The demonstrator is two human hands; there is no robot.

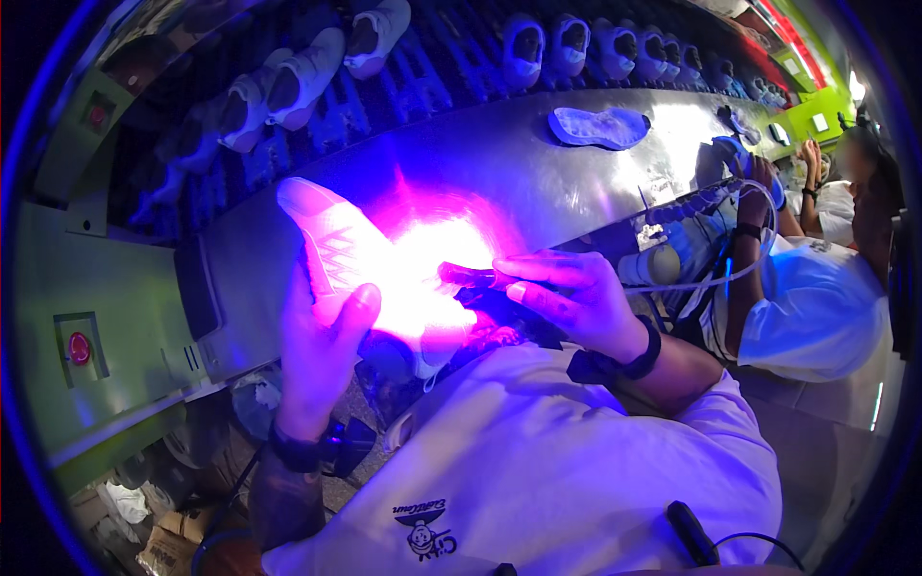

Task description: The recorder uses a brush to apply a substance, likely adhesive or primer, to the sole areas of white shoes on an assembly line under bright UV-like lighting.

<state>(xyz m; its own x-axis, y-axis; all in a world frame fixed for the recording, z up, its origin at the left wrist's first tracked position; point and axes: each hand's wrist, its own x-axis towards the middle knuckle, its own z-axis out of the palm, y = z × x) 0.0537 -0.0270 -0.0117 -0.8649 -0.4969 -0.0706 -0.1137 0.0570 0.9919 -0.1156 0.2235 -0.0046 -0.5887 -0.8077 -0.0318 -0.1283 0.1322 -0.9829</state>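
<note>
My left hand [331, 331] grips a light sneaker [336, 240] from below, its thumb lying along the side. The shoe's toe points up and to the left, and crossed lines like laces run over its upper. Between thumb and fingers, my right hand [581, 293] pinches a short dark stick-shaped tool [468, 276], its tip turned left toward the shoe. An intense white and magenta glare [437, 250] washes out the tool's tip and the shoe's rear part. Whether the tool touches the shoe cannot be seen.
Beyond the metal bench [240, 278], several sneakers [298, 86] sit on a dark slatted rack. A shoe sole [600, 128] lies on the bench's far part. A co-worker [816, 298] is at the right, near a looped clear tube [711, 283]. A green panel [125, 278] stands left.
</note>
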